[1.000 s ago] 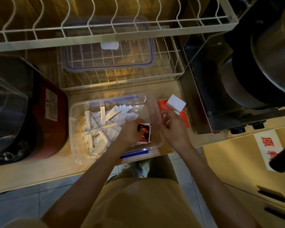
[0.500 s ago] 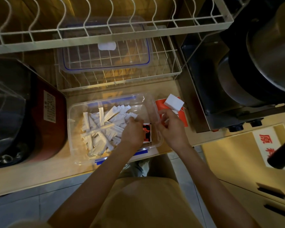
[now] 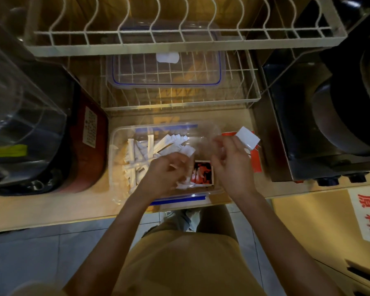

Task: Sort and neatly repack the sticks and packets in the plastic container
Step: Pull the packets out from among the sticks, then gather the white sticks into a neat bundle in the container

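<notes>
The plastic container [image 3: 115, 159] sat on the counter, white sticks [image 3: 141, 154] jumbled inside. The left hand [image 3: 162, 176] had moved deeper among them, fingers curled; the right hand [image 3: 231, 167], blurred, had lifted clear of the red packets [image 3: 203, 174]. Sorting remained early.

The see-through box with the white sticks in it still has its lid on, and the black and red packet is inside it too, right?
Not quite. The plastic container is open, with no lid on it; the head view shows both hands reaching in from above. A clear lid lies apart on the wire rack behind it. The white sticks and the black and red packet are indeed inside.
</notes>
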The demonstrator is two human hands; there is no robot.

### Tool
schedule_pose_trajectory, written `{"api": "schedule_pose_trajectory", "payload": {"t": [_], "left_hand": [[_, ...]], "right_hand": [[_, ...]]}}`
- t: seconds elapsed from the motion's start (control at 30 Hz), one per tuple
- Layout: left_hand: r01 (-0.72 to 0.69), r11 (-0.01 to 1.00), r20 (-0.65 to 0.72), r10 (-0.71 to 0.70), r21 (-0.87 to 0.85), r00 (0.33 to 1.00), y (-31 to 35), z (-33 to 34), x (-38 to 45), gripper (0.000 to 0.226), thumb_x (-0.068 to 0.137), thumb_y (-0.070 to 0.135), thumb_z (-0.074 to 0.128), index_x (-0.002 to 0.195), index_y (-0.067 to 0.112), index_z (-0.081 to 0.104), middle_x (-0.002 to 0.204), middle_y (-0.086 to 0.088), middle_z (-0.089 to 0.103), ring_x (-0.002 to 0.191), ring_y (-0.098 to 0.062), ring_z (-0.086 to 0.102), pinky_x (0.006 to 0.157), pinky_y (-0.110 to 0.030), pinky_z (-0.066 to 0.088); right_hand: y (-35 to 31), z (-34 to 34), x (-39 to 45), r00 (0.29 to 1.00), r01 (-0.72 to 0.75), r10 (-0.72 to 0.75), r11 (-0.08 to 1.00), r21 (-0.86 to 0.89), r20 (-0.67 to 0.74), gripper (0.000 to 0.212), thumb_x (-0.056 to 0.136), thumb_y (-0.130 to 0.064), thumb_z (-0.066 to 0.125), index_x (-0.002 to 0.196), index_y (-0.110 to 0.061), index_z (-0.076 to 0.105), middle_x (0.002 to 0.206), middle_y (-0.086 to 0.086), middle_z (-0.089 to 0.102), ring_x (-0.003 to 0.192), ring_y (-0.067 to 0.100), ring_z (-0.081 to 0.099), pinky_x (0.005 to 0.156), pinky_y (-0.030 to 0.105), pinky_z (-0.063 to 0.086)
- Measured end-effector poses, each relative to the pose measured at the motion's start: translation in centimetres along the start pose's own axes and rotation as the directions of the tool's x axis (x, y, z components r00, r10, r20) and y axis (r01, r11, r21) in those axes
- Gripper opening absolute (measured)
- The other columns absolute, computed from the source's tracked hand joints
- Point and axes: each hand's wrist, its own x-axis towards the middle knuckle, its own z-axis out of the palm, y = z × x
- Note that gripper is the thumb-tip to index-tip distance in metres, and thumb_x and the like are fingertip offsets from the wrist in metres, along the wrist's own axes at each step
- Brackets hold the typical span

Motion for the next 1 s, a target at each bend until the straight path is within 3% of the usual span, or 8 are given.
{"api": "schedule_pose_trajectory", "payload": {"t": [0.07,0.13,0.2,0.4,0.53,0.8,0.93,1.0], "left_hand": [[0.049,0.994,-0.109,-0.060,-0.097,0.992,-1.0,-1.9,-0.9,0.014,0.088,0.008,0.055,0.095,0.018,0.063,0.088,-0.002,0.066,0.065,-0.010,0.067,0.049,-0.013,0.051],[0.102,0.992,-0.239,-0.117,-0.072,0.964,-2.2,-3.3,-1.3,0.014,0.087,0.008,0.056,0.090,0.020,0.062,0.093,-0.005,0.066,0.077,-0.018,0.066,0.059,-0.020,0.055],[0.146,0.988,-0.294,-0.151,-0.038,0.944,-3.1,-4.0,-1.6,0.010,0.085,0.012,0.061,0.085,0.022,0.061,0.099,-0.005,0.066,0.086,-0.021,0.065,0.074,-0.036,0.056],[0.203,0.956,-0.389,-0.108,0.212,0.915,-4.0,-2.9,-2.2,0.039,0.083,0.004,0.060,0.121,0.005,0.051,0.125,-0.017,0.048,0.094,-0.029,0.063,0.083,-0.034,0.050],[0.321,0.927,-0.405,-0.223,0.193,0.887,-4.0,-2.2,-1.5,0.062,0.084,0.003,0.058,0.138,0.007,0.028,0.143,-0.017,0.027,0.111,-0.036,0.054,0.092,-0.040,0.048],[0.497,0.833,-0.403,-0.380,0.243,0.833,-3.8,-1.6,0.4,0.077,0.084,-0.003,0.055,0.143,0.016,0.010,0.143,-0.018,0.026,0.117,-0.037,0.048,0.093,-0.042,0.047],[0.547,0.762,-0.421,-0.395,0.345,0.816,-3.8,-1.6,1.8,0.069,0.085,-0.007,0.048,0.143,0.011,0.015,0.142,-0.020,0.032,0.121,-0.038,0.046,0.098,-0.043,0.042],[0.531,0.730,-0.448,-0.338,0.429,0.828,-3.8,-1.9,2.4,0.048,0.089,-0.004,0.041,0.135,0.006,0.029,0.135,-0.021,0.043,0.118,-0.038,0.050,0.095,-0.043,0.043]], "right_hand": [[-0.8,1.1,0.6,0.990,0.082,-0.084,0.996,0.026,0.113,0.024,0.090,-0.015,0.054,0.113,-0.012,0.058,0.117,0.003,0.057,0.095,0.014,0.058,0.080,0.020,0.043],[-1.4,2.8,1.3,0.967,0.157,-0.156,0.988,0.013,0.201,0.023,0.090,-0.011,0.055,0.111,-0.010,0.062,0.114,0.007,0.060,0.094,0.017,0.060,0.086,0.013,0.036],[-1.8,4.9,2.0,0.940,0.203,-0.192,0.979,-0.010,0.281,0.025,0.089,-0.011,0.054,0.113,-0.009,0.063,0.115,0.010,0.062,0.102,0.026,0.059,0.085,0.027,0.043],[-2.5,8.7,3.5,0.856,0.317,-0.203,0.932,-0.174,0.476,0.035,0.089,-0.021,0.052,0.123,-0.013,0.055,0.128,0.009,0.056,0.119,0.025,0.045,0.095,0.032,0.034],[-2.5,9.4,4.1,0.870,0.322,-0.212,0.928,-0.188,0.445,0.027,0.088,-0.021,0.057,0.113,-0.013,0.064,0.115,0.010,0.060,0.113,0.026,0.049,0.095,0.032,0.035],[-2.6,6.9,4.8,0.917,0.280,-0.185,0.929,-0.241,0.354,0.017,0.089,-0.017,0.054,0.095,-0.013,0.070,0.105,0.005,0.066,0.112,0.020,0.051,0.078,0.030,0.040],[-1.9,4.6,4.6,0.943,0.250,-0.178,0.936,-0.247,0.280,0.014,0.087,-0.018,0.055,0.095,-0.015,0.067,0.099,0.004,0.070,0.095,0.021,0.062,0.090,0.040,0.047],[-1.2,4.3,4.3,0.959,0.225,-0.166,0.938,-0.264,0.228,0.012,0.086,-0.020,0.056,0.093,-0.018,0.066,0.091,0.002,0.072,0.090,0.021,0.064,0.105,0.046,0.035]]}}
